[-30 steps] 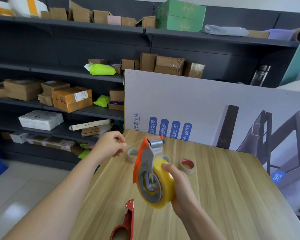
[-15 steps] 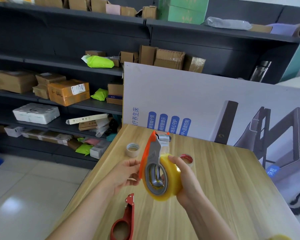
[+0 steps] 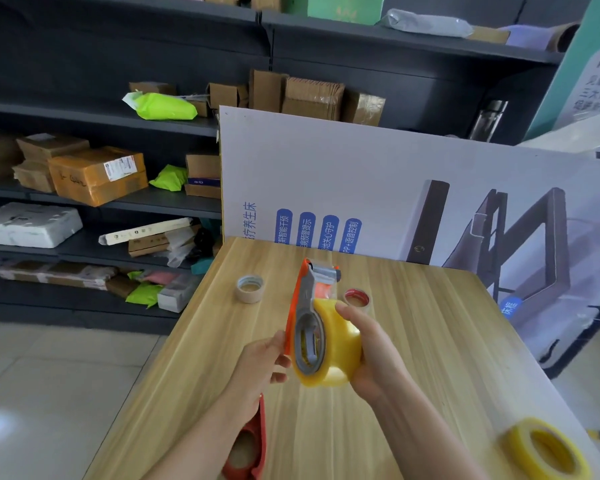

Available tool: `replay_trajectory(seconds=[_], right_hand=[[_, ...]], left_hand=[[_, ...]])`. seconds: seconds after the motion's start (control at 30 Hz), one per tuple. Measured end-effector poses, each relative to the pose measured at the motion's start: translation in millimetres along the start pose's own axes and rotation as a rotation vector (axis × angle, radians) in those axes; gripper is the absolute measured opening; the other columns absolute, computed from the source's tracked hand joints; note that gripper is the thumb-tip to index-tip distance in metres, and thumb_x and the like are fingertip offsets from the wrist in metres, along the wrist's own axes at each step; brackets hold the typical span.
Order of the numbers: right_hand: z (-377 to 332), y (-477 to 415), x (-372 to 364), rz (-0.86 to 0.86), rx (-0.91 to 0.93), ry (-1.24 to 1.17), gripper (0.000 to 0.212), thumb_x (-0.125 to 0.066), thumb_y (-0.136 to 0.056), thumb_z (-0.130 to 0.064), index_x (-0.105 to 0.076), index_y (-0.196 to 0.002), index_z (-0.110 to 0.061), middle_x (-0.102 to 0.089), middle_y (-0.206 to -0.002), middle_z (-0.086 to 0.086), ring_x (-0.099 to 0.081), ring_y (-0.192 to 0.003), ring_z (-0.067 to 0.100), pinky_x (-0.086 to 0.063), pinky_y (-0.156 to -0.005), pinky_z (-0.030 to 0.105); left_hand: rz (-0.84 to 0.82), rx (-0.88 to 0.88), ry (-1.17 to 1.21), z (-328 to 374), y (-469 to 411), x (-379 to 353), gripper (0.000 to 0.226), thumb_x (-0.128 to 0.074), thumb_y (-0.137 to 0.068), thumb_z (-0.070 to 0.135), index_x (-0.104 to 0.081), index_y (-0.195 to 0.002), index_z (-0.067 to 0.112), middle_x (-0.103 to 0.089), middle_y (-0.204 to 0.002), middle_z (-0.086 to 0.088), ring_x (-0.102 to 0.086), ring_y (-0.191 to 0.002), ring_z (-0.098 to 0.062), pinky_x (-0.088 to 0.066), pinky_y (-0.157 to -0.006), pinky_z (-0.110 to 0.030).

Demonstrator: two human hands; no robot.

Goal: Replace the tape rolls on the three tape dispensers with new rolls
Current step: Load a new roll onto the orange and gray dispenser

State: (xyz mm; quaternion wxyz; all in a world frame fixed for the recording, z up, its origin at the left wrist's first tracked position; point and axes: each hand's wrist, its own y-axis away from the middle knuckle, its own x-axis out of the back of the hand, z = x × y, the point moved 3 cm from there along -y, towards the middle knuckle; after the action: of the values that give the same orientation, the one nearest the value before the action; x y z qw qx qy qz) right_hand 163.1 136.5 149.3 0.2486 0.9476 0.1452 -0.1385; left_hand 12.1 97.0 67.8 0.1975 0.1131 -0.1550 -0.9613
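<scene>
An orange and grey tape dispenser stands upright in the air above the wooden table, with a full yellow tape roll on its hub. My right hand grips the roll from the right side. My left hand holds the dispenser's orange edge from the left. A red dispenser lies flat on the table under my left forearm, partly hidden. Another yellow roll lies at the near right.
A nearly spent grey-cored roll and a red-cored roll lie farther back on the table. A printed white board stands along the table's far edge. Dark shelves with boxes fill the left and back.
My left hand came back from the far left of the table and took hold of the dispenser's orange side. The dispenser and roll stayed in my right hand; the view tilted down.
</scene>
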Motion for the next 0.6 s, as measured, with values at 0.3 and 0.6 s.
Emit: replay_trajectory(seconds=[0.3,0.6], right_hand=[[36,3,25,0.218,0.007,0.14,0.053,-0.069,-0.083,-0.044,-0.063,-0.108,0.002,-0.075,-0.098,0.017,-0.073,-0.086,0.029,-0.058,-0.081,0.045],[96,13,70,0.302,-0.22,0.245,0.044,-0.056,-0.09,-0.052,-0.053,-0.108,-0.012,-0.063,-0.1,0.01,-0.062,-0.086,0.023,-0.049,-0.069,0.034]], left_hand=[[-0.03,0.205,-0.019,-60,20,-23,0.014,-0.064,-0.088,0.017,-0.07,-0.082,0.005,-0.058,-0.068,-0.006,-0.047,-0.056,-0.015,-0.039,-0.05,-0.026],[-0.011,0.426,-0.095,-127,58,-45,0.023,-0.055,-0.089,0.009,-0.061,-0.067,0.011,-0.052,-0.056,-0.002,-0.043,-0.049,-0.014,-0.035,-0.048,-0.024]])
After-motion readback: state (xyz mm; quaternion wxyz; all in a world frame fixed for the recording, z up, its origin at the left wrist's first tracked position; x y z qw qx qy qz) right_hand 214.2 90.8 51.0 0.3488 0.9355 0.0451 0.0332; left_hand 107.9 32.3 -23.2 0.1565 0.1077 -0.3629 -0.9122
